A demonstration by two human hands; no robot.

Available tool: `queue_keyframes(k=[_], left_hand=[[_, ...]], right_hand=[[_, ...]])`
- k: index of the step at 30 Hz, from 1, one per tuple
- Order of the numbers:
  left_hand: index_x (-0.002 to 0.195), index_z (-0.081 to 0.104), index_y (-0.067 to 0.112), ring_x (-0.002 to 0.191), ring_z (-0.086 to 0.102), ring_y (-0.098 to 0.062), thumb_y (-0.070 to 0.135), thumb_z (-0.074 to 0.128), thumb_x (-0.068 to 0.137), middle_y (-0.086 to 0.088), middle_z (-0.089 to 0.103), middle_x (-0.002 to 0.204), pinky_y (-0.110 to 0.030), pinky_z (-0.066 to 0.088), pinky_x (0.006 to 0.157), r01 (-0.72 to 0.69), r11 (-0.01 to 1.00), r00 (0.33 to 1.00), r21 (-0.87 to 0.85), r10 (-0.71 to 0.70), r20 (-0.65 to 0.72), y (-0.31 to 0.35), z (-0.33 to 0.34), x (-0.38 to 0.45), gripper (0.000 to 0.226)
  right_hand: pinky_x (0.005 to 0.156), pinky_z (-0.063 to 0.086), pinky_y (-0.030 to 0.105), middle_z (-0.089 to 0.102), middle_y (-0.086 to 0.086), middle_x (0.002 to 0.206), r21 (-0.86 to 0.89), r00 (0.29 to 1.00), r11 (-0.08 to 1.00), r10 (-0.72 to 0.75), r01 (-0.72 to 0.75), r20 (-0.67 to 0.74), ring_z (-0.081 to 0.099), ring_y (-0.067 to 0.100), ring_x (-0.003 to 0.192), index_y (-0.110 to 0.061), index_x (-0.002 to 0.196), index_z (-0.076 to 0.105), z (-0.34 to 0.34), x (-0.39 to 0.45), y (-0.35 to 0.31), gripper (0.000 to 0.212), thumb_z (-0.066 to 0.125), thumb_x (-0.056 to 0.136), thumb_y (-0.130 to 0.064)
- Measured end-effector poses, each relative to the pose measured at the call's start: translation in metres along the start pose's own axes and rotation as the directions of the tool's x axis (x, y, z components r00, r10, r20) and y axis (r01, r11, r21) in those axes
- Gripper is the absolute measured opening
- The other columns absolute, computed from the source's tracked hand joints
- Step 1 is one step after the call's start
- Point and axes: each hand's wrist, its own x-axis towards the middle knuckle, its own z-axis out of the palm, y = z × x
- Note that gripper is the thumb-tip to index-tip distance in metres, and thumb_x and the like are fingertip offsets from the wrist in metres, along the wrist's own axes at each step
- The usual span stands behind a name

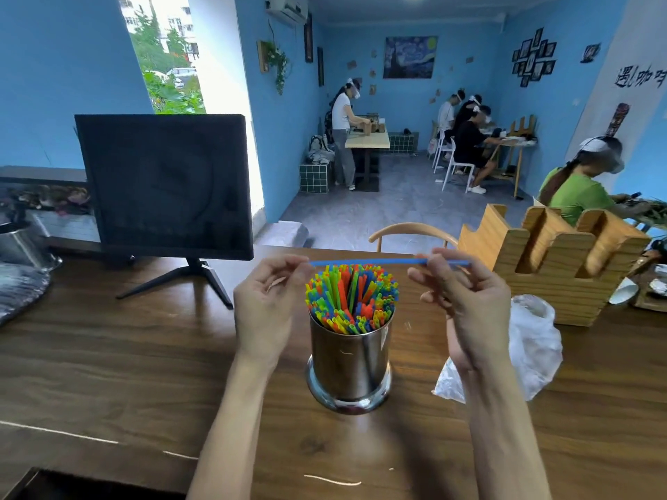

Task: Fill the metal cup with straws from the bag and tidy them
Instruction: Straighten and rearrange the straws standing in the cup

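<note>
A shiny metal cup (349,362) stands on the wooden table, packed with upright straws (352,297) in red, green, blue and yellow. A single blue straw (368,262) is held level just above the bundle. My left hand (267,304) pinches its left end and my right hand (465,301) pinches it near the right end, one hand on each side of the cup. A crumpled clear plastic bag (534,341) lies on the table right of the cup, partly behind my right forearm.
A dark monitor (164,185) on a stand sits at the back left. A wooden slotted holder (552,265) stands at the back right, with a chair back (411,232) behind the table. Several people work at tables further back.
</note>
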Motion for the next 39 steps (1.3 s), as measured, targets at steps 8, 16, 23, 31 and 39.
queue_keyframes(k=[8,16,23,31,39], left_hand=[[0.107,0.069,0.055,0.117,0.058,-0.001,0.039,0.076,0.088,0.024,0.068,0.111,-0.015,0.045,0.093,-0.171,0.854,0.943,0.49,-0.002,0.333,-0.015,0.001,-0.016,0.025],[0.093,0.069,0.041,0.123,0.055,0.001,0.045,0.088,0.071,0.024,0.063,0.119,-0.017,0.042,0.102,-0.293,0.782,0.879,0.55,-0.007,0.478,-0.005,-0.007,-0.024,0.03],[0.084,0.074,0.041,0.12,0.053,-0.001,0.037,0.088,0.075,0.027,0.063,0.114,-0.025,0.044,0.101,-0.307,0.753,0.906,0.582,0.042,0.422,-0.007,-0.001,-0.024,0.017],[0.09,0.08,0.039,0.126,0.049,-0.007,0.038,0.087,0.078,0.023,0.062,0.119,-0.025,0.041,0.105,-0.348,0.746,0.904,0.567,0.106,0.415,-0.009,0.004,-0.025,0.014],[0.112,0.076,0.031,0.106,0.072,-0.005,0.014,0.073,0.094,0.015,0.078,0.105,-0.017,0.054,0.091,-0.236,0.957,0.921,0.17,0.164,0.355,0.034,0.013,0.002,0.026]], right_hand=[[0.064,0.06,0.034,0.07,0.017,0.094,-0.218,0.893,0.867,-0.447,0.448,0.055,0.077,0.024,0.076,-0.036,0.119,0.047,0.037,0.014,-0.014,0.041,0.07,0.096,-0.01],[0.082,0.054,0.039,0.069,-0.012,0.093,-0.689,0.922,0.615,-0.208,0.383,0.328,0.066,0.005,0.089,-0.026,0.099,0.07,0.027,0.007,0.042,0.011,0.076,0.09,-0.022],[0.089,0.041,0.025,0.068,-0.011,0.096,-0.797,0.95,0.524,-0.089,0.3,0.3,0.055,0.012,0.102,-0.023,0.092,0.079,0.014,0.001,0.048,0.009,0.075,0.091,-0.031],[0.087,0.043,0.023,0.068,-0.013,0.102,-0.772,0.959,0.582,-0.05,0.254,0.278,0.054,0.008,0.105,-0.027,0.098,0.077,0.01,-0.002,0.047,0.014,0.067,0.096,-0.035],[0.102,0.045,0.031,0.071,-0.019,0.113,-0.705,0.948,0.657,-0.045,0.266,0.316,0.056,0.005,0.118,-0.028,0.111,0.077,0.012,-0.004,0.04,0.023,0.059,0.101,-0.038]])
